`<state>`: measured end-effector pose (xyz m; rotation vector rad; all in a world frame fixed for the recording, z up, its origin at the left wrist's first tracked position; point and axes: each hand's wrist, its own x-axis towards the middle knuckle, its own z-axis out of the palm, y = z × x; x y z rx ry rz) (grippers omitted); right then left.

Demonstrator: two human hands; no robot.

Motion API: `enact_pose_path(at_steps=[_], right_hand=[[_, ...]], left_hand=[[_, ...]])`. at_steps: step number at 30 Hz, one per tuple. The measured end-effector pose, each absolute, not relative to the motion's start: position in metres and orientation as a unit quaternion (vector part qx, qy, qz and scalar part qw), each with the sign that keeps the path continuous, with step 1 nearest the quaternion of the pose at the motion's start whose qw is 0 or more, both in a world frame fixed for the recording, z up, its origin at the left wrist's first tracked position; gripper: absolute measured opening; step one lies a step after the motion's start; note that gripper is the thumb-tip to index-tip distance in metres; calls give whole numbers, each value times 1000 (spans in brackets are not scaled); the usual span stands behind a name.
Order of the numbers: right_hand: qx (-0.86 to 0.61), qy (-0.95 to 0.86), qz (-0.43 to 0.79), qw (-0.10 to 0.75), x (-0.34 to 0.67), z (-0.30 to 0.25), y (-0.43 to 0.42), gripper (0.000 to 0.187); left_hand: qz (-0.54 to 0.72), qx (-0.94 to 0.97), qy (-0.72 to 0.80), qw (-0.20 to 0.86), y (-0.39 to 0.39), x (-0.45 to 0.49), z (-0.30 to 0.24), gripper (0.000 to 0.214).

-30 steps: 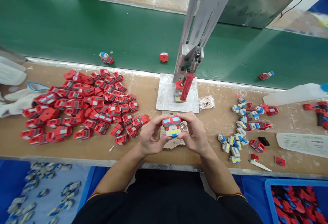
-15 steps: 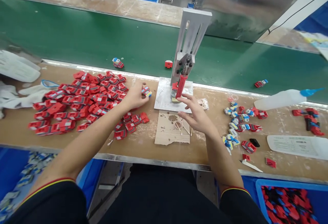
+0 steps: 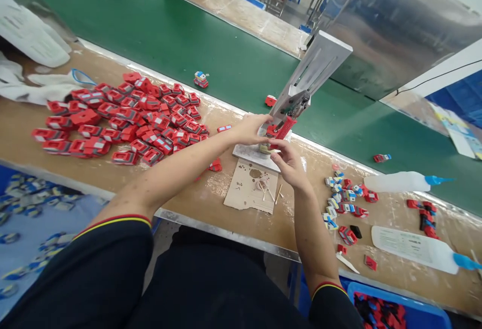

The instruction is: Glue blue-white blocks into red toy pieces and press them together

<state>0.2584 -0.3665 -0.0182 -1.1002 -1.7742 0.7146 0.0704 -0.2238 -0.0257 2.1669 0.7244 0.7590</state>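
Note:
A hand press (image 3: 314, 70) with a slotted metal upright and a red lever handle (image 3: 286, 128) stands tilted in view on its metal base plate (image 3: 248, 155). My left hand (image 3: 248, 129) reaches in from the left, its fingers closed at the foot of the press, next to a red part (image 3: 271, 130). Whatever those fingers hold is hidden. Just right of it, my right hand (image 3: 291, 166) is open, thumb apart from the curved fingers, its fingertips close under the lever. A stained piece of cardboard (image 3: 241, 188) with cotton swabs (image 3: 270, 194) lies in front of the plate.
A heap of red toy-car parts (image 3: 124, 113) spreads at left. White-and-blue pieces (image 3: 333, 203), white bottles (image 3: 410, 248) and a blue bin (image 3: 357, 289) are on the right. Beyond the table edge runs a green belt (image 3: 158, 32) carrying a few pieces.
My left hand has moved right, from beside a small white, blue and yellow piece to the press foot. My right fingers have curled inward beneath the lever. The view has tilted.

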Motion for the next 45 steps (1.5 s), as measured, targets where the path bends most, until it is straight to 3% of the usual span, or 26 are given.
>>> enact_pose_path(at_steps=[3, 8, 12, 15, 19, 23, 27, 29, 31, 36, 45], right_hand=[[-394, -746, 260, 470, 255, 3, -384, 30], [-338, -771, 179, 508, 248, 86, -386, 54], [-329, -753, 165, 546, 242, 151, -344, 61], [-352, -725, 143, 575, 243, 170, -323, 65], [-375, -724, 58, 576, 249, 139, -334, 60], [-386, -754, 17, 531, 253, 79, -367, 47], [-413, -795, 61, 440, 244, 38, -391, 69], [-408, -803, 78, 427, 238, 28, -397, 72], [-394, -804, 91, 437, 234, 21, -401, 62], [-370, -786, 122, 481, 233, 10, -408, 49], [-401, -748, 208, 486, 229, 3, -419, 45]], left_hand=[[325, 806, 268, 416, -225, 93, -32, 42], [353, 774, 276, 447, -229, 93, -41, 37], [350, 765, 316, 439, -234, 95, -38, 38], [382, 705, 393, 449, -236, 96, -33, 35], [473, 535, 460, 527, -240, 81, -27, 25], [479, 481, 369, 635, -269, 47, -21, 19], [452, 546, 243, 663, -318, 22, -8, 44], [452, 575, 214, 648, -338, 16, 0, 47], [454, 619, 204, 608, -354, 12, 7, 45], [449, 764, 197, 419, -373, 2, 21, 62], [477, 833, 187, 208, -385, 23, 42, 32]])
